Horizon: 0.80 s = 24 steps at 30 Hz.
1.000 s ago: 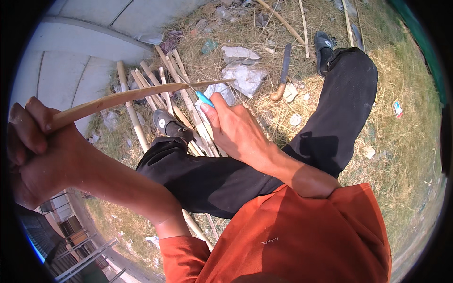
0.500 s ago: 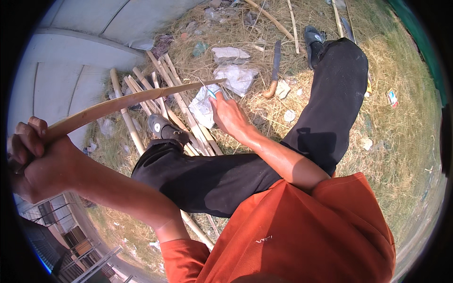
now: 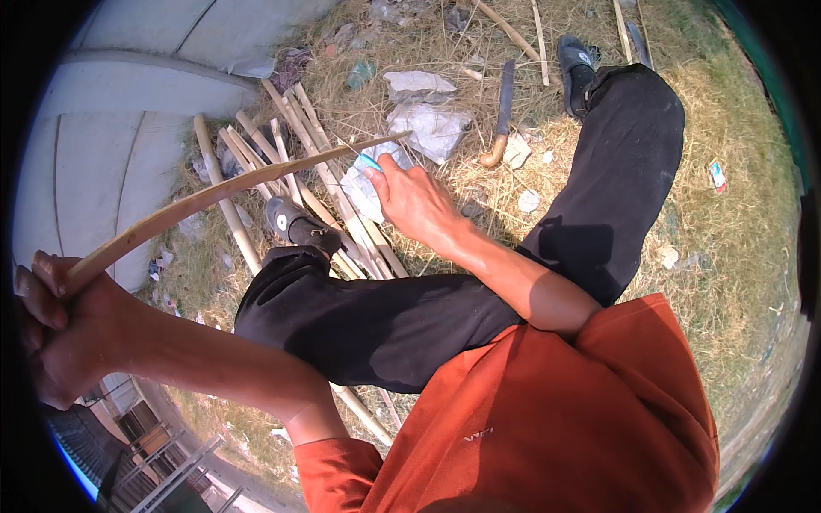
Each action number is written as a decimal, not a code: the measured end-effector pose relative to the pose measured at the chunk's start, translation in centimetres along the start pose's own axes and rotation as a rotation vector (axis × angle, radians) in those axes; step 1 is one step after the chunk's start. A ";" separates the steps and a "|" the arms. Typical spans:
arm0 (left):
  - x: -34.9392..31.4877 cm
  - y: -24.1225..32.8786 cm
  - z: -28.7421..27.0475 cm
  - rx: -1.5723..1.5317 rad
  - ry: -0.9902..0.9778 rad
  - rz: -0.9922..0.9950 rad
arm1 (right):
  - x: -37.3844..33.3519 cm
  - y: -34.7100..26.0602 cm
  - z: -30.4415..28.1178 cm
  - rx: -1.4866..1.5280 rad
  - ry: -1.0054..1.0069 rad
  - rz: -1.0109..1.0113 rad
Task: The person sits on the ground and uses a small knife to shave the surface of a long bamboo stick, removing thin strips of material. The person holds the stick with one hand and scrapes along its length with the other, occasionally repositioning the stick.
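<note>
A: How were the hands disposed?

B: The left hand (image 3: 75,333) was closed, its fingers curled around the near end of a strip (image 3: 214,192). The right hand (image 3: 419,201) was likewise closed, and in it a knife (image 3: 370,161) was gripped by its blue handle.

A: Where was the strip held?

B: It was held aloft, slanted up and rightward from the left hand. The knife's thin blade was set at its farther part; whether the wood was being cut could not be told.

A: What was seen beyond?

B: Pale poles (image 3: 342,201) were heaped beside the left shoe (image 3: 289,217). Rocks (image 3: 434,130) were seen past them, and a machete (image 3: 505,103) was laid on dry grass (image 3: 727,248) between these and the right leg (image 3: 629,162).
</note>
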<state>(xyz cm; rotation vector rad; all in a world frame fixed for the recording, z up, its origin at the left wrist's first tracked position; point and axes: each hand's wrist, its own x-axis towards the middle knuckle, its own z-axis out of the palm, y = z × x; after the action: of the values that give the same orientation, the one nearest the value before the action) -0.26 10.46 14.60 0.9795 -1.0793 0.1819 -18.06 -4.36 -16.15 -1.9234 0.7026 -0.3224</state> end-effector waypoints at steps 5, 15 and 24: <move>-0.2 0.0 -0.7 -0.041 0.046 0.004 | -0.2 -1.9 -1.1 0.060 -0.032 -0.080; -1.3 -0.4 0.5 0.042 0.067 0.030 | 0.9 3.1 1.0 -0.041 -0.013 0.033; -0.4 -1.0 -0.3 0.140 0.075 0.042 | 2.6 20.1 5.2 -0.368 -0.269 0.516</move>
<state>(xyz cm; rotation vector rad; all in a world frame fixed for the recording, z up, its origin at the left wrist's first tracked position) 0.25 10.24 13.64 1.0675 -1.0294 0.3303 -19.94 -8.33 -36.62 -1.9846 1.0930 0.4051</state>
